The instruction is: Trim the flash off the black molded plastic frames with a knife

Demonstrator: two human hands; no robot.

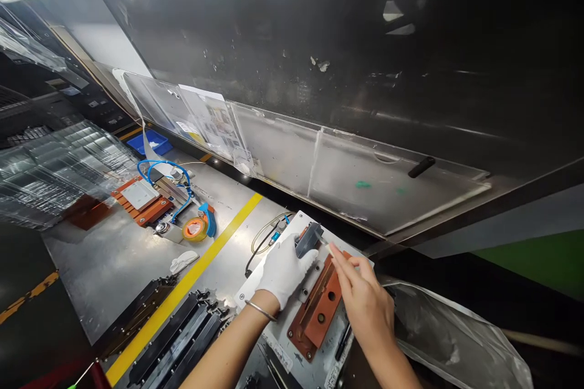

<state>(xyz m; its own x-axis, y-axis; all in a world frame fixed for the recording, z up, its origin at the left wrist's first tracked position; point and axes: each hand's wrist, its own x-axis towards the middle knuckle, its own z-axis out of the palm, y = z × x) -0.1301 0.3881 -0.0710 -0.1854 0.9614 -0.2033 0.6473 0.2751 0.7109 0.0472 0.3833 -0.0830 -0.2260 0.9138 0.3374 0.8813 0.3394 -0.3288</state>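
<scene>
My left hand [287, 267], in a white glove with a bangle at the wrist, grips a dark, blocky plastic part [309, 239] near the far end of a white fixture plate [255, 284]. My bare right hand [362, 292] is closed in a pinch just right of that part. A small pale tip shows at its fingertips, too little to name. Between and below both hands lies a reddish-brown fixture block [314, 325] with round holes, screwed to the plate. My fingers hide some of the dark part.
Long black parts [182, 340] lie in rows left of the fixture. Beyond the yellow line [182, 289] are an orange fixture [142, 200] with blue tubing, a tape roll [194, 229] and a blue tray [150, 142]. A clear plastic bag [456, 334] hangs at right; a clear panel [283, 146] stands behind.
</scene>
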